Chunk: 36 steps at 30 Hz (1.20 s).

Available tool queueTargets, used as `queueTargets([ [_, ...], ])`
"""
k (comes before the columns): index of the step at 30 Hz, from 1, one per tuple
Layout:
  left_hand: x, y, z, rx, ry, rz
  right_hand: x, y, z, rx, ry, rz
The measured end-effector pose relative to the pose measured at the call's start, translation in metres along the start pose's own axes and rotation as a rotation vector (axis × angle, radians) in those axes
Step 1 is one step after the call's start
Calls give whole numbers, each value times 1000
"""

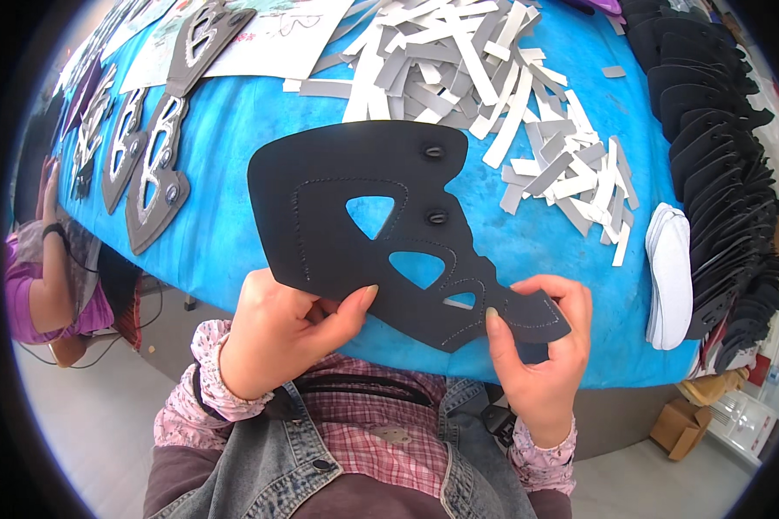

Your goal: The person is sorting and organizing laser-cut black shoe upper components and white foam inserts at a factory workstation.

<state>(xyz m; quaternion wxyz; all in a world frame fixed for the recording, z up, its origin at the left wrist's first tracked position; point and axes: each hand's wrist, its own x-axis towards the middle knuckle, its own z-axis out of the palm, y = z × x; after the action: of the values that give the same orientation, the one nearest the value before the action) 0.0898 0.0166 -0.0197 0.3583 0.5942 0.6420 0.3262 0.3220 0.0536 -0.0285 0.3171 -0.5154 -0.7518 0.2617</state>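
A flat black shoe-upper piece (pixel 320 216) is held up before me, above the near edge of the blue-covered table. It has stitched outlines, cut-out openings and two dark oval eyelets along its right side. My left hand (pixel 290 324) pinches its lower left edge, thumb on the front and fingers behind. At the narrow lower right end, my right hand (pixel 545 346) grips it, thumb in front and the index finger over the top edge. The fingers behind the piece are partly hidden.
Grey and white strips (pixel 459 69) lie heaped on the blue table cover (pixel 216 259). Stacked black pieces (pixel 701 130) line the right edge, beside pale insole-shaped pieces (pixel 668 268). Grey cut-out pieces (pixel 157 177) lie at left. Another person's arm (pixel 52 259) shows at far left; a cardboard box (pixel 679 428) stands lower right.
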Motion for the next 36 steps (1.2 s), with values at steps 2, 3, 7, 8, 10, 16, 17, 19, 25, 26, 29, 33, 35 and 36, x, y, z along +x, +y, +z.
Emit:
queueTargets([
  [2, 0, 1, 0, 9, -6, -11, 0, 0, 0, 0, -4, 11],
  [3, 1, 1, 0, 7, -5, -12, 0, 0, 0, -5, -1, 4],
  [7, 2, 1, 0, 1, -10, -32, 0, 1, -1, -19, -11, -4],
  [8, 2, 1, 0, 12, -2, -10, 0, 1, -1, -16, -15, 1],
  [10, 2, 1, 0, 6, -17, -46, 0, 1, -1, -23, -15, -7],
  [16, 2, 1, 0, 28, -22, -41, 0, 0, -1, -35, -34, 20],
  [17, 2, 1, 0, 41, -17, -19, 0, 0, -1, -42, -40, 24],
  [19, 3, 1, 0, 31, -18, -24, 0, 0, -1, -47, -43, 27],
  [25, 3, 5, 1, 219, 21, 80, -1, 0, 1, -71, -33, 17],
  [26, 3, 5, 3, 222, 18, 93, -1, 0, 1, -80, -30, 15],
  [29, 4, 3, 5, 381, 72, 190, -2, 0, 1, -94, -31, 6],
  [33, 4, 2, -5, 199, 36, 189, -4, 1, -1, -126, -10, -39],
  [35, 1, 8, -9, -35, 39, 127, -9, -1, -4, 261, 108, -22],
  [36, -1, 12, -10, -225, 3, 53, -13, -3, -6, 445, 109, 60],
])
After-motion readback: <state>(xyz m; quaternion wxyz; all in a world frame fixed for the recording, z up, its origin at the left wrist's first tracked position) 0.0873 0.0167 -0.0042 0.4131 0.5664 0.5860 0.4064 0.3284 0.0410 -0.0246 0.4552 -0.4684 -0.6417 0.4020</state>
